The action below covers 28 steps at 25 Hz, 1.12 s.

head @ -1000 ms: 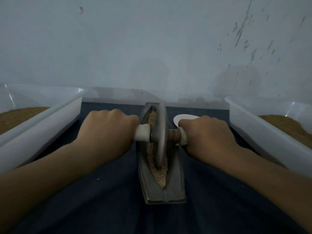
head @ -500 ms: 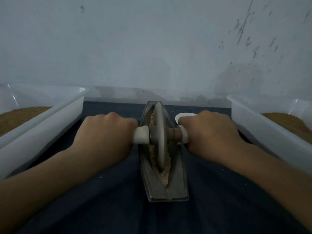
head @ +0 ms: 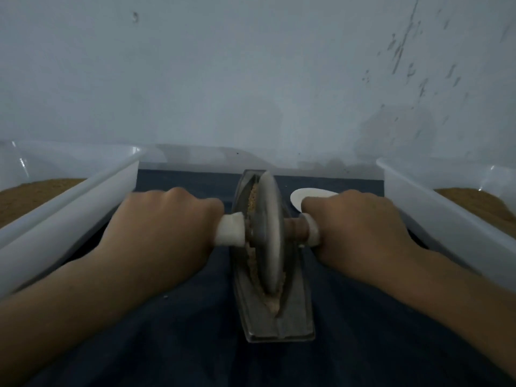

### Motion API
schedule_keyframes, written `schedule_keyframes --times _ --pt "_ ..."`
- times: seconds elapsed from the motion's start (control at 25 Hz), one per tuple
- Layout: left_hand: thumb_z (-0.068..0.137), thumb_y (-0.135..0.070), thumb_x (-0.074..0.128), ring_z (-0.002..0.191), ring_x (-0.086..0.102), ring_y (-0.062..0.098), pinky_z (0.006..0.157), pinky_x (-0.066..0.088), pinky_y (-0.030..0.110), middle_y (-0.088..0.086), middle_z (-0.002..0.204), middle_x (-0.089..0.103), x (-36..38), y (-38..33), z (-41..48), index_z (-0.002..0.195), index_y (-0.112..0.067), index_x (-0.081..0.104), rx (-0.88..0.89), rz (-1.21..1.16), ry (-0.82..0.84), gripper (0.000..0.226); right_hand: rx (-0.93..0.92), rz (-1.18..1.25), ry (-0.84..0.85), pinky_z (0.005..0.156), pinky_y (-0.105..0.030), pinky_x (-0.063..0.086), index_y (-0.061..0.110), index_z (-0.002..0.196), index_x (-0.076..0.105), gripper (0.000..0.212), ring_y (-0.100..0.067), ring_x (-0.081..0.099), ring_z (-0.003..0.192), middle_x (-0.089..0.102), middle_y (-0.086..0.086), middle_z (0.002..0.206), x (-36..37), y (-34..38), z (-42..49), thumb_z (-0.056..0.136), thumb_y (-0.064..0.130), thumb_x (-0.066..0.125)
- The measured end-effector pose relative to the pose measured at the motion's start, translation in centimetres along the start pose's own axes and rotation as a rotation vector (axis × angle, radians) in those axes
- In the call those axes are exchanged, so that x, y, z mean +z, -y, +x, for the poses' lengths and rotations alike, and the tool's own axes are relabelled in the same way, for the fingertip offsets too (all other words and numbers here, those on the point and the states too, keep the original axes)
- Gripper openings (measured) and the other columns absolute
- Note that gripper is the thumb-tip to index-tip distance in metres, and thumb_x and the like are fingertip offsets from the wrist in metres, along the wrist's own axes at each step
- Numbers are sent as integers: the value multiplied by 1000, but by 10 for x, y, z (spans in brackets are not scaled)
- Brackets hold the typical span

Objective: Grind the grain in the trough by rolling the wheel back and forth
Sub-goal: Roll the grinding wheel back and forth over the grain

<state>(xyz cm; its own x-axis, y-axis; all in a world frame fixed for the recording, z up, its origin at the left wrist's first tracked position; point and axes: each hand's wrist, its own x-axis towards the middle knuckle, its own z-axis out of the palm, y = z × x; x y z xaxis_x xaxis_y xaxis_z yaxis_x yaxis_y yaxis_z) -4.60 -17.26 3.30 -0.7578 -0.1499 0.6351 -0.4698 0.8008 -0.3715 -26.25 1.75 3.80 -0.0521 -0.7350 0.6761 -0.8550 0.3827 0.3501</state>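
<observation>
A narrow grey metal trough (head: 296,317) lies lengthwise on the dark blue cloth, pointing away from me. Tan crushed grain (head: 275,303) fills its groove. A grey metal wheel (head: 268,230) stands upright in the groove at the trough's middle to far part. An axle with white handle ends runs through it. My left hand (head: 164,233) is closed around the left handle (head: 230,230). My right hand (head: 357,233) is closed around the right handle (head: 311,231). The wheel hides the grain under it.
A white plastic tub (head: 69,219) with brown powder stands at the left, another tub (head: 446,210) with brown powder at the right. A small white dish (head: 304,196) sits behind my right hand. A pale wall rises just beyond the cloth.
The wheel has rolled away from me along the trough, and both hands moved forward with it. More grain shows at the trough's near end.
</observation>
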Motion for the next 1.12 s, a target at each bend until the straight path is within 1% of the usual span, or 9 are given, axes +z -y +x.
schedule_keyframes --times 0.2,0.36,0.52,0.6,0.68,0.76,0.88,1.04,1.12 --pt "91 -32 57 79 63 26 63 46 34 2 89 61 26 -9 65 102 -28 65 -312 -58 360 14 220 23 377 62 -32 39 25 100 64 13 -29 65 86 66 -4 96 23 11 63 90 32 67" --pt "87 -39 59 66 56 19 56 41 31 -6 77 56 14 -7 42 91 -34 63 -222 -86 364 8 99 80 394 55 -28 37 32 79 55 15 -21 60 71 58 6 79 10 5 46 80 27 69" --pt "66 -41 48 43 9 8 49 8 15 -14 54 16 -1 -6 0 66 -35 33 -17 0 -2 16 37 58 47 48 -15 5 33 61 28 36 2 7 47 12 17 55 -9 3 -3 51 33 62" --pt "72 -35 57 42 14 10 46 12 18 -11 54 24 10 -13 13 66 -32 40 -103 48 87 18 85 -1 186 46 -21 20 31 68 38 29 -8 36 46 41 13 58 1 11 9 70 33 68" --pt "86 -32 60 53 46 19 50 31 28 -4 67 50 21 -16 41 78 -30 55 -285 -27 233 9 198 -8 351 60 -31 40 31 92 60 7 -24 66 81 68 2 94 14 18 45 90 32 66" --pt "92 -32 57 76 60 24 62 39 34 0 88 62 26 -14 62 90 -28 62 -383 -122 364 7 231 20 447 75 -34 50 24 108 67 16 -28 67 99 68 -4 111 18 16 74 93 28 67" --pt "86 -36 58 62 50 17 55 36 31 -8 73 54 13 -10 36 79 -33 55 -251 -110 317 9 114 95 480 53 -28 39 28 89 64 5 -20 59 73 59 5 83 -1 10 48 86 25 67" --pt "63 -45 57 41 20 11 47 13 15 -15 53 21 2 -6 -3 67 -38 30 -46 8 70 29 36 86 124 46 -18 11 34 61 32 32 -5 14 45 21 14 54 -10 6 0 51 33 61" --pt "73 -42 61 45 36 15 45 22 21 -12 57 34 13 -9 13 69 -36 39 -139 21 173 23 80 56 220 47 -24 23 32 67 38 29 -12 34 48 43 11 61 8 10 19 68 33 67"
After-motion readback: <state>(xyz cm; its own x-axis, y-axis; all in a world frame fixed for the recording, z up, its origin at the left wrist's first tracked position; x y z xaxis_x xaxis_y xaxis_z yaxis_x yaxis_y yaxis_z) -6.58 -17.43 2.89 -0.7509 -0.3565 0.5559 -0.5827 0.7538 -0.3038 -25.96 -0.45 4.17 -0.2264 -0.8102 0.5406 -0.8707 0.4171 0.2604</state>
